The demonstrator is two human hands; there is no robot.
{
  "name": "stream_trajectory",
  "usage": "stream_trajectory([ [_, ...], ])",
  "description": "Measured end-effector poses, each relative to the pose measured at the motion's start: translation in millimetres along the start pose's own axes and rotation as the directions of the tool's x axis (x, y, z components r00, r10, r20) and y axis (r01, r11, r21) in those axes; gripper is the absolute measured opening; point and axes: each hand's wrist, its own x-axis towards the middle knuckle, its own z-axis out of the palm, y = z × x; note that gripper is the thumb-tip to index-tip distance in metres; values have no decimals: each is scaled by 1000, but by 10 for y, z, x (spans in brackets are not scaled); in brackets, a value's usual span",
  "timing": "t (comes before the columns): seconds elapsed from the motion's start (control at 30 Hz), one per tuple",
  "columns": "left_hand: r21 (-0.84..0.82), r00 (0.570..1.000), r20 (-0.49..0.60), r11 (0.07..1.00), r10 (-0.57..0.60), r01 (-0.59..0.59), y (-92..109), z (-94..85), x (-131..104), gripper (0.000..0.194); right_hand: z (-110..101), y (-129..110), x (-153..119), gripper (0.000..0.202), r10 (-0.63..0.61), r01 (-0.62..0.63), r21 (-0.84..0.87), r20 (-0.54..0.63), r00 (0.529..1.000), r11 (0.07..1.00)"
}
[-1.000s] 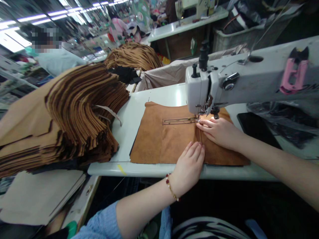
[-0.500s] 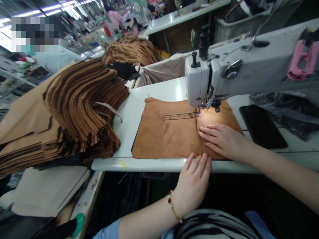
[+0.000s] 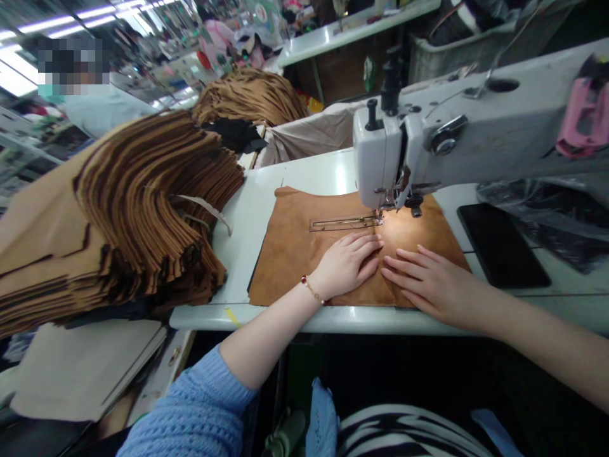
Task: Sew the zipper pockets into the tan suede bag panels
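Observation:
A tan leather-like panel (image 3: 285,254) lies flat on the white sewing table (image 3: 238,209), with a zipper (image 3: 342,223) set into it. The presser foot and needle of the sewing machine (image 3: 378,155) are at the zipper's right end, under a bright light. My left hand (image 3: 349,260) lies flat on the panel just below the zipper, fingers pointing right toward the foot. Just right of it, my right hand (image 3: 431,282) rests on the panel with its fingers spread. The hands are close together but apart.
Tall stacks of folded brown pieces (image 3: 143,184) stand at the left, with beige sheets (image 3: 85,368) below. A black phone (image 3: 503,244) and dark plastic wrap (image 3: 547,209) lie at the right. Pink snips (image 3: 583,117) sit on the machine arm. A person (image 3: 104,105) is at the back left.
My left hand has moved up from the panel's front edge onto the panel, below the zipper. My right hand has shifted slightly downward. The panel's fold near the fingers looks flatter.

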Motion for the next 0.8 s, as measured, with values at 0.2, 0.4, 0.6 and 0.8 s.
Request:
stream_trajectory([
  [0.2,29,998,-39,999,-42,43,15,12,43,49,-26,22,-56,52,-45,45,13,32,998,999],
  [0.4,-16,995,-87,999,-39,38,-28,66,46,48,-53,40,-40,51,-44,44,11,23,999,999],
  [0.6,-36,996,-83,999,-42,39,-26,63,34,49,-85,34,-21,51,-32,31,29,19,999,999],
  [0.8,-53,997,-60,997,-56,53,-51,47,55,49,-89,25,7,53,-4,3,58,11,1000,998],
])
